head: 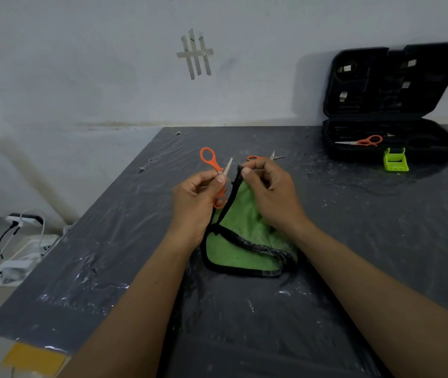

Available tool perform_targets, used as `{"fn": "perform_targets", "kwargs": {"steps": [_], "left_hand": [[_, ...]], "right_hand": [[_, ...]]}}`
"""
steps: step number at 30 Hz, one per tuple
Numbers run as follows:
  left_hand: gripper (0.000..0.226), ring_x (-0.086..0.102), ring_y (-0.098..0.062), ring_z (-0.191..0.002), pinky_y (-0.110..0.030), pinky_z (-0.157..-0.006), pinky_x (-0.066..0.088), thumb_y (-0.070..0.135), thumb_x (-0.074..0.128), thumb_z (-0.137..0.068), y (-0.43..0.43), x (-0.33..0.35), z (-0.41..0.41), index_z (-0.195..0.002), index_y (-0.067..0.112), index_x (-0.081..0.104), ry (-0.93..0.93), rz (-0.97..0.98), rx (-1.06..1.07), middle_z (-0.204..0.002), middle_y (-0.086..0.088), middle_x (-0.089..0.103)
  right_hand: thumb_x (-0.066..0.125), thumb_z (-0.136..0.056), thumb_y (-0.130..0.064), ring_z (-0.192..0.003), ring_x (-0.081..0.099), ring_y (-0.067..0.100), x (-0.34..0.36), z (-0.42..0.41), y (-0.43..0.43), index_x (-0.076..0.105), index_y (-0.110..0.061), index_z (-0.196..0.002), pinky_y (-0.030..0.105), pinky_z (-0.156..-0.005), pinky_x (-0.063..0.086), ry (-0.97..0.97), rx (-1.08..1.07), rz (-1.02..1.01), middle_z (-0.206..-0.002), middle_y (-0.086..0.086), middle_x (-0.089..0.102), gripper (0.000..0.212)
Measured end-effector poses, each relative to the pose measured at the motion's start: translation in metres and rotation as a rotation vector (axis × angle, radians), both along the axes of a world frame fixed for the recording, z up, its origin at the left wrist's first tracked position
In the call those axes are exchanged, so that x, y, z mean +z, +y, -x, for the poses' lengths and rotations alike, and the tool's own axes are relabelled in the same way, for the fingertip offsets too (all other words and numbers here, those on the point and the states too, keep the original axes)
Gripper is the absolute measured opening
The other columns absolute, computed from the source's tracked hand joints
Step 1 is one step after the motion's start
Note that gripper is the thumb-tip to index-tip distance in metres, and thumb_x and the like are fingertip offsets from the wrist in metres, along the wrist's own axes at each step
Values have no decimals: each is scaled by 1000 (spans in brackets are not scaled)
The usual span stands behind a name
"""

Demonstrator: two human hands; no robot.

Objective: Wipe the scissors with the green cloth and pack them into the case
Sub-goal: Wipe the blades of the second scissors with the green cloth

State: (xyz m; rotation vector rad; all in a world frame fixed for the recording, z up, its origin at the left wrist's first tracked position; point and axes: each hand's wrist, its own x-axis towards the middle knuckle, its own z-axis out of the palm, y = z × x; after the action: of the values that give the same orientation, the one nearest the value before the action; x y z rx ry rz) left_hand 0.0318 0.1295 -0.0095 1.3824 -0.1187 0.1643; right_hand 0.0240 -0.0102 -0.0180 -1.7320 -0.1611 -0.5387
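My left hand (199, 199) holds a small pair of orange-handled scissors (213, 166) near the pivot, blades open and one short blade pointing up. My right hand (267, 190) pinches the black-edged top corner of the green cloth (240, 238) right beside the blade; the rest of the cloth lies bunched on the table. A second pair of orange scissors (267, 157) lies on the table just beyond my right hand, partly hidden by it. A third pair (364, 141) rests in the base of the open black case (397, 102) at the far right.
A lime-green plastic piece (395, 159) stands in front of the case. The table (353, 241) is covered in crinkled dark plastic sheeting. Off its left edge, on the floor, are a power strip (23, 220), cables and white adapters. A wall rises behind the table.
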Motion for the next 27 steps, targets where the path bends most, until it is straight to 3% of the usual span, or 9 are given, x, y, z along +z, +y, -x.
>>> {"fn": "perform_targets", "kwargs": {"steps": [4, 6, 10, 17, 22, 27], "left_hand": [[8, 58, -13, -64, -20, -57, 50, 7, 66, -85, -5, -5, 0, -91, 10, 71, -7, -56, 0, -72, -3, 70], [12, 61, -12, -68, -22, -61, 51, 8, 66, -85, -5, -7, -1, -96, 6, 71, -5, -45, 14, -79, -7, 71], [12, 64, -10, -72, -25, -67, 52, 10, 66, -85, -3, -7, -2, -90, 18, 73, -17, -43, 10, -76, 5, 73], [9, 60, -15, -69, -32, -65, 52, 10, 67, -86, -2, -5, 0, -92, 13, 72, -2, -25, 14, -73, 2, 69], [11, 61, -13, -68, -28, -62, 54, 9, 65, -86, -2, -2, 2, -88, 18, 72, -9, -33, -19, -74, 3, 72], [13, 62, -10, -64, -21, -58, 52, 7, 65, -87, -2, 0, 4, -84, 18, 71, 8, -58, -15, -72, 1, 70]], "right_hand": [[55, -96, -22, -76, 56, -7, 2, 0, 2, 69, -10, -96, 10, -70, 42, -25, 24, 76, -83, -13, 64, 19], [51, -98, -24, -83, 59, -7, 1, 0, 1, 70, -13, -104, 12, -74, 44, 16, 63, 99, -91, -11, 68, 23], [58, -94, -19, -97, 60, -3, -2, -1, 0, 67, -15, -110, 11, -85, 46, 12, 96, 162, -103, -8, 67, 19], [63, -91, -24, -95, 62, -3, -2, 2, 2, 70, -14, -106, 8, -82, 45, -28, 51, 180, -101, -8, 69, 19], [64, -90, -20, -86, 64, 1, 2, 3, 4, 70, -15, -92, 14, -77, 49, -23, 35, 163, -89, -9, 69, 7], [63, -89, -17, -78, 61, 5, 2, 3, 6, 69, -12, -84, 20, -70, 47, 21, 5, 202, -81, -6, 68, 9]]}}
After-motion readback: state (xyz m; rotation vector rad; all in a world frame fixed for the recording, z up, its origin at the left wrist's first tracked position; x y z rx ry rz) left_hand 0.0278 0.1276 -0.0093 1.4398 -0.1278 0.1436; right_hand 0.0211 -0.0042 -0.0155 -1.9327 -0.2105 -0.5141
